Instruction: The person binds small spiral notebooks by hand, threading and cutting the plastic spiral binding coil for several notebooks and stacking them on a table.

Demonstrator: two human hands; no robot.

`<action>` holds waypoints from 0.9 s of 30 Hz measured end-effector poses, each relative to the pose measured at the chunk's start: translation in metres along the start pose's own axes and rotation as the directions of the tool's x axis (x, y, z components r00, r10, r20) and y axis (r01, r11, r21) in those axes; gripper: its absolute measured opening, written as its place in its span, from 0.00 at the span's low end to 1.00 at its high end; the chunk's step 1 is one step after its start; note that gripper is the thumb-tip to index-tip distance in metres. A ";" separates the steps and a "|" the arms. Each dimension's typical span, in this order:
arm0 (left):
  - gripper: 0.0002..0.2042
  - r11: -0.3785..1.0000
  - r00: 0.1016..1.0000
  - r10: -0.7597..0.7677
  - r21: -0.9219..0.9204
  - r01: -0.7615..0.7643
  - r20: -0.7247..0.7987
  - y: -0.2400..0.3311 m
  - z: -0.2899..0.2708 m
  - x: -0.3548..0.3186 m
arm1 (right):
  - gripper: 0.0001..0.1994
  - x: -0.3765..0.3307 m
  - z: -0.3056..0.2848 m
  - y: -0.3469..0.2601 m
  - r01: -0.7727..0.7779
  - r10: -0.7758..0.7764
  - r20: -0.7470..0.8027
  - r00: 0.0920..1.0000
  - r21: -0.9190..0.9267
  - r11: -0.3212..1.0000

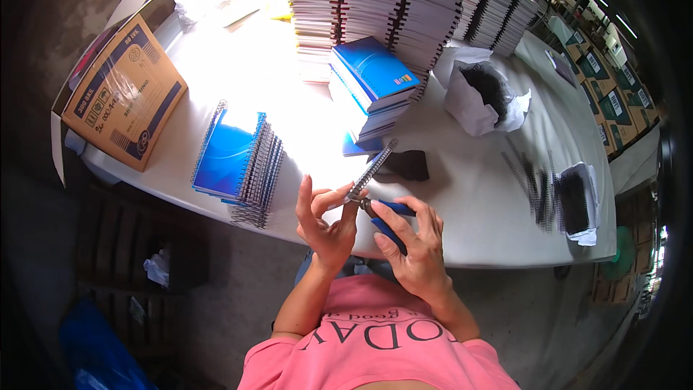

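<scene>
My left hand pinches the near end of a spiral-bound notebook held edge-on, its wire coil pointing away toward the table. My right hand grips blue-handled pliers, whose jaws meet the coil's near end beside my left thumb. Both hands hover just over the near edge of the white table.
A stack of blue spiral notebooks lies left. Unbound blue-covered pads sit in the middle, tall stacks behind. A cardboard box stands far left, a white bag of black coils right, loose coils near the right edge.
</scene>
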State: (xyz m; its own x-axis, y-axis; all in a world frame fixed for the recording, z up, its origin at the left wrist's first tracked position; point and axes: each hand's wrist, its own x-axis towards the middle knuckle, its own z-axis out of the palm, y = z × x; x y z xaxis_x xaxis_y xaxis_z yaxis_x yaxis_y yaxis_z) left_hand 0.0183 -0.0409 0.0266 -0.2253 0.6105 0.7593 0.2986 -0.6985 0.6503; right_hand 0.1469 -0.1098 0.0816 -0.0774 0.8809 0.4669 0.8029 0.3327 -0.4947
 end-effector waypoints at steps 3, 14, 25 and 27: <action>0.42 0.998 0.998 0.057 0.037 -0.058 0.035 0.000 0.000 -0.001 | 0.18 -0.005 0.001 0.003 -0.200 0.122 0.191 0.974 0.474 0.858; 0.39 0.889 0.885 -0.411 -0.311 0.336 -0.218 0.001 -0.016 0.020 | 0.21 -0.034 -0.005 0.062 -0.325 0.362 0.068 0.930 -0.309 0.894; 0.10 0.935 0.951 -0.235 -0.315 0.164 -0.201 0.037 -0.068 0.055 | 0.31 0.064 0.022 0.010 -0.280 0.033 0.281 0.959 0.927 0.250; 0.13 0.995 0.966 -0.076 -0.077 0.059 -0.247 0.032 -0.087 0.068 | 0.26 0.106 0.043 -0.010 -0.111 -0.060 0.127 0.990 0.969 0.221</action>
State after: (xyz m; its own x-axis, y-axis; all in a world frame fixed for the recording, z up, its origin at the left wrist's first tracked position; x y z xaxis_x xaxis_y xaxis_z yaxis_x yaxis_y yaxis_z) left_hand -0.0687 -0.0537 0.1012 -0.4698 0.5504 0.6902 0.2130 -0.6881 0.6937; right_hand 0.1055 -0.0053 0.1042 -0.1999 0.8952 0.3983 -0.3862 0.3016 -0.8717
